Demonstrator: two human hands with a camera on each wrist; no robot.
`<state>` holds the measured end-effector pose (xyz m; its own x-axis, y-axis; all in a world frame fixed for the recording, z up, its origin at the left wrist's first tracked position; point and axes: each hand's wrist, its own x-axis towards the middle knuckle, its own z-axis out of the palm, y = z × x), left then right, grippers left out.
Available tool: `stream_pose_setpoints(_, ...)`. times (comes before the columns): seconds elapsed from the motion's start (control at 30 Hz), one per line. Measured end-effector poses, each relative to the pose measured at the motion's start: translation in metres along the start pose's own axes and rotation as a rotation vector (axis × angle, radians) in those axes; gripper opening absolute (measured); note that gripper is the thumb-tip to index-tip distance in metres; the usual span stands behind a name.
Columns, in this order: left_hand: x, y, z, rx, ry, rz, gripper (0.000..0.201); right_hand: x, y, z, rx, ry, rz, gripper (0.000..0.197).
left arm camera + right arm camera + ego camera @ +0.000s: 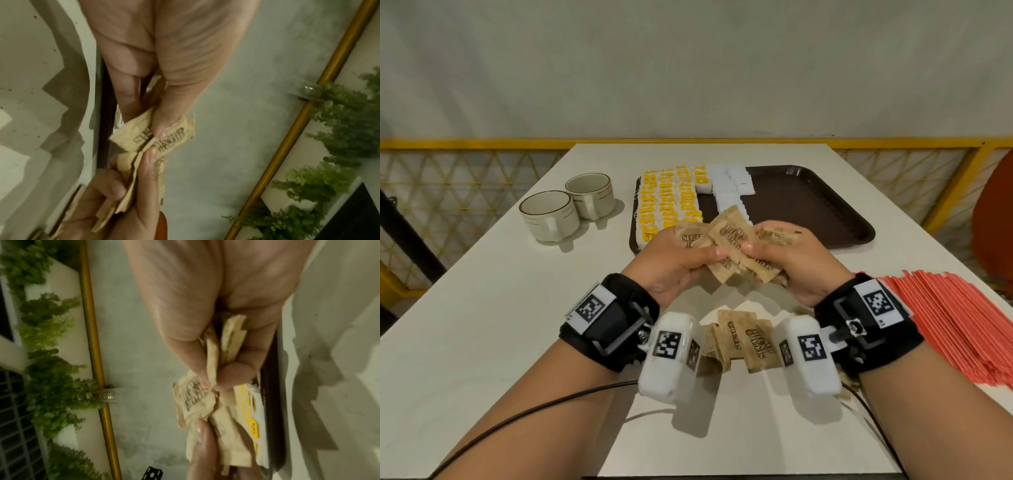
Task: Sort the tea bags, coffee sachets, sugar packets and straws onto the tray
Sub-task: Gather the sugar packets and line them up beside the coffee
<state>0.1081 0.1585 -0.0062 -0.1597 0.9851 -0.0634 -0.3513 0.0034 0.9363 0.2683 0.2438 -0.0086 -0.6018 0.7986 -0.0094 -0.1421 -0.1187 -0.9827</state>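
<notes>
Both hands hold a bunch of brown sugar packets (732, 240) just in front of the dark brown tray (808, 205). My left hand (681, 253) pinches packets (144, 138) between thumb and fingers. My right hand (784, 260) grips a thicker stack (228, 344), thumb on top. Yellow tea bags (667, 202) lie in rows on the tray's left part, with white sachets (729, 185) beside them. More brown sugar packets (746, 335) lie loose on the table under my wrists. Red straws (945, 318) are piled at the right.
Two cream cups (568, 205) stand left of the tray on the white table (482, 308). A yellow railing (482, 144) runs behind the table's far edge. A black cable (524, 414) trails across the near table. The tray's right half is bare.
</notes>
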Motion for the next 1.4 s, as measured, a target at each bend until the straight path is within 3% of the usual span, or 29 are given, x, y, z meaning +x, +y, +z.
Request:
stream_pose_setpoints(0.1, 0.003, 0.0, -0.003, -0.052, 0.068, 0.034, 0.037, 0.001, -0.006, 0.0, 0.211, 0.079, 0.077, 0.011)
stream_pose_setpoints(0.2, 0.007, -0.001, -0.008, -0.086, 0.157, 0.054, 0.036, 0.001, -0.009, -0.003, 0.336, 0.072, 0.114, 0.027)
stream_pose_setpoints(0.37, 0.008, 0.0, -0.004, -0.181, 0.169, 0.009, 0.028, -0.007, -0.005, 0.007, 0.14, -0.089, 0.128, 0.014)
stream_pose_setpoints(0.5, 0.006, 0.002, -0.003, -0.167, 0.116, -0.086, 0.025, -0.006, -0.005, 0.009, 0.154, -0.046, 0.104, 0.012)
stream_pose_setpoints(0.6, 0.006, -0.001, -0.004, -0.112, 0.078, -0.042, 0.028, -0.006, -0.008, 0.006, 0.209, -0.004, 0.113, 0.011)
stream_pose_setpoints(0.67, 0.007, -0.003, -0.007, -0.065, 0.115, 0.003, 0.037, -0.006, -0.009, 0.005, 0.203, 0.01, 0.103, 0.01)
stream_pose_setpoints(0.77, 0.007, 0.0, -0.015, 0.134, 0.179, 0.046, 0.031, -0.005, -0.009, 0.004, 0.155, -0.003, 0.09, 0.01)
stream_pose_setpoints(0.87, 0.002, 0.003, -0.016, 0.284, 0.058, -0.022, 0.022, -0.006, -0.003, 0.004, 0.038, -0.093, 0.118, 0.025)
stream_pose_setpoints(1.0, 0.002, 0.001, -0.01, 0.133, -0.013, -0.032, 0.014, -0.008, 0.001, 0.005, 0.008, -0.191, 0.142, 0.022)
stream_pose_setpoints(1.07, 0.005, 0.0, -0.007, 0.029, 0.032, -0.037, 0.009, -0.009, -0.001, 0.006, 0.019, -0.167, 0.138, 0.02)
stream_pose_setpoints(1.2, 0.006, -0.003, 0.001, -0.195, 0.046, -0.025, 0.022, -0.005, -0.004, 0.009, 0.16, -0.024, 0.136, 0.011)
stream_pose_setpoints(1.33, 0.006, -0.01, 0.006, -0.157, 0.041, 0.051, 0.018, -0.003, -0.005, 0.007, 0.274, 0.048, 0.167, 0.027)
stream_pose_setpoints(1.4, 0.009, -0.012, 0.005, -0.111, 0.105, 0.078, 0.017, -0.002, -0.004, 0.007, 0.26, 0.053, 0.165, 0.024)
